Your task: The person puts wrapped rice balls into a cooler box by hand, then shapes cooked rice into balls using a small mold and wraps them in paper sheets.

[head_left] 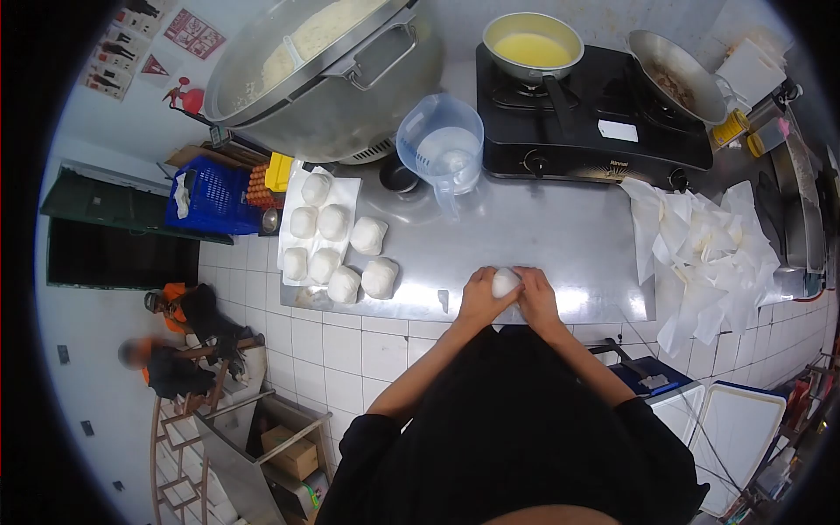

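Note:
Close to the front edge of the steel table (560,236), my left hand (477,298) and my right hand (538,299) are closed around a rounded white paper-wrapped parcel (505,282). Its top shows between my fingers; what is inside is hidden. Off to the left sit several similar white parcels (379,278), some on white sheets and some on bare steel. On the right, a loose heap of white paper sheets (700,236) hangs over the table edge.
A large metal pot of rice (328,114) and a clear jug of liquid (444,149) stand behind. The black gas stove (595,149) carries a pan of yellow liquid (533,44) and a wok (678,79). Two people (188,350) sit at far left.

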The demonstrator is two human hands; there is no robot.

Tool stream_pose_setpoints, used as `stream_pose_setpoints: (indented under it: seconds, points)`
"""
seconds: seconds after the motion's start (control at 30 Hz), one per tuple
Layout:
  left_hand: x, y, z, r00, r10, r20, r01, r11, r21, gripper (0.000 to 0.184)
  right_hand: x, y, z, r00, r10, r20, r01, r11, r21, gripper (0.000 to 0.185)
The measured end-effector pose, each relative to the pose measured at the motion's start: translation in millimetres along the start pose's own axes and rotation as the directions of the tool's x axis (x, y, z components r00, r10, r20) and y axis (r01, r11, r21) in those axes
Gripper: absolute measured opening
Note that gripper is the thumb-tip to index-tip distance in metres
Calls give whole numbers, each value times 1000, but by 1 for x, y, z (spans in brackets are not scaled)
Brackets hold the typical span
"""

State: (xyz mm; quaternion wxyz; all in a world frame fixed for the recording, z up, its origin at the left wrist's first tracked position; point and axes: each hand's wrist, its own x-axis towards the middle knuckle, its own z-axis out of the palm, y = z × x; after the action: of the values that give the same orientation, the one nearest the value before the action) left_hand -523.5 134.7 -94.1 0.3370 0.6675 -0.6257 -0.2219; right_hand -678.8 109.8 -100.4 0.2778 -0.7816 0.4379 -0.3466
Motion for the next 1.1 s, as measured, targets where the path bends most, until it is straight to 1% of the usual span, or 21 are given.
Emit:
stream_pose_setpoints:
  seconds: [0.13, 0.2, 0.23, 0.3, 0.33, 0.4, 0.43, 0.47, 0.5, 0.57, 0.6, 0.67, 0.7, 0.73, 0.83, 0.87, 0.9, 0.97, 1.0, 1.03, 1.1]
  points:
    - [2, 0, -4, 973, -210, -92, 204, 977, -69, 48, 8, -18, 19, 970, 242, -2, -239, 958, -158, 43]
    - [7, 6, -13, 922, -371, -111, 345, 917, -199, 48, 18, -21, 26, 949, 315, 20, -306, 934, -186, 42]
    - [10, 8, -17, 885, -451, -116, 410, 872, -266, 50, 21, -23, 29, 952, 307, 22, -305, 950, -63, 44]
    - [13, -16, -13, 822, -570, -2, 498, 719, -486, 52, 29, -29, 36, 960, 278, 27, -278, 942, 187, 47]
    - [17, -23, -18, 787, -613, 64, 530, 619, -580, 53, 37, -40, 36, 952, 300, 64, -305, 911, 278, 50]
    - [19, -30, -30, 778, -620, 96, 522, 554, -648, 56, 50, -59, 33, 931, 334, 149, -364, 819, 443, 56]
    - [21, -31, -35, 775, -622, 115, 516, 518, -682, 58, 55, -55, 40, 915, 341, 215, -402, 728, 555, 59]
    - [19, -46, -33, 771, -633, 63, 524, 576, -627, 57, 59, -49, 49, 896, 341, 285, -443, 617, 650, 62]
    - [20, -50, -40, 815, -577, -47, 453, 686, -569, 58, 65, -53, 54, 873, 333, 356, -483, 491, 725, 65]
    - [26, -61, -54, 877, -411, -247, 291, 866, -408, 59, 80, -58, 60, 851, 283, 442, -524, 408, 747, 66]
    - [33, -65, -64, 865, -447, -229, 299, 825, -480, 58, 89, -64, 64, 839, 255, 481, -544, 367, 755, 66]
    - [46, -68, -91, 838, -515, -181, 313, 725, -614, 57, 99, -78, 82, 867, 218, 448, -498, 386, 776, 67]
    - [51, -60, -124, 805, -575, 145, 524, 576, -627, 58, 104, -84, 90, 881, 201, 430, -474, 395, 787, 67]
    - [57, -63, -135, 794, -599, 101, 543, 626, -559, 57, 111, -94, 89, 881, 190, 433, -471, 429, 771, 65]
    - [83, -96, -158, 809, -587, -42, 534, 763, -364, 63, 113, -112, 97, 955, 135, 264, -275, 735, 620, 68]
    - [99, -123, -161, 818, -524, -237, 492, 851, -183, 63, 111, -124, 87, 970, 135, 204, -232, 775, 588, 68]
    - [118, -144, -168, 816, -409, -410, 452, 892, 11, 64, 106, -123, 76, 968, 163, 191, -244, 788, 565, 67]
    - [156, -147, -206, 834, -445, -326, 504, 855, 123, 74, 88, -109, 51, 960, 225, 165, -278, 814, 510, 65]
    - [171, -183, -204, 827, -417, -377, 521, 821, 235, 80, 76, -92, 41, 940, 325, 107, -336, 819, 466, 63]
    - [189, -225, -193, 825, -376, -421, 528, 778, 340, 85, 67, -67, 29, 946, 319, -54, -288, 907, 308, 63]
    - [209, -261, -187, 854, -406, -324, 513, 757, 404, 89, 43, -24, -5, 902, 232, -363, -277, 958, -75, 64]
